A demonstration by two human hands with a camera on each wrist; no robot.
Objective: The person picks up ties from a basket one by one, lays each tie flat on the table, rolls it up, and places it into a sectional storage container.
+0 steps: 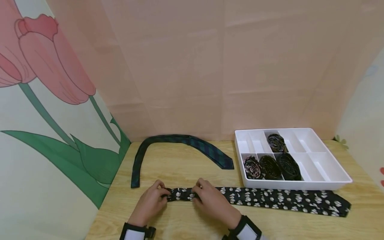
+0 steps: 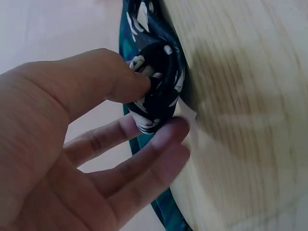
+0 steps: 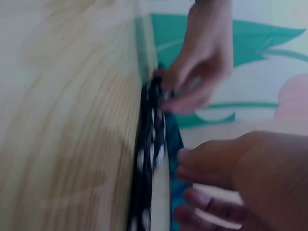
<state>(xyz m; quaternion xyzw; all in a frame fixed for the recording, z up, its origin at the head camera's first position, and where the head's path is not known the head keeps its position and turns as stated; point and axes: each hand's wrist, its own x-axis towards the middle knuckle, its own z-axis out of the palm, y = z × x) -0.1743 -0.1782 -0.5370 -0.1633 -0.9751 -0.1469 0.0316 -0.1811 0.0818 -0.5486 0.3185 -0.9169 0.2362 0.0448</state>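
Note:
A black necktie (image 1: 279, 199) with a white pattern lies lengthwise across the front of the table. At its left, narrow end, my left hand (image 1: 151, 203) pinches a small rolled part between thumb and fingers; the left wrist view shows the black-and-white roll (image 2: 156, 103) up close. My right hand (image 1: 213, 200) is over the same tie, a short way right of the left hand. In the blurred right wrist view, its fingers (image 3: 211, 163) are slightly bent beside the strip, with a gap between thumb and fingers and nothing visibly held.
Behind the hands, a dark green and navy necktie (image 1: 177, 139) lies in a curve. At the right stands a white divided tray (image 1: 330, 166) with several rolled ties (image 1: 270, 166) in its compartments. The patterned tie's wide end runs along the tray's front edge.

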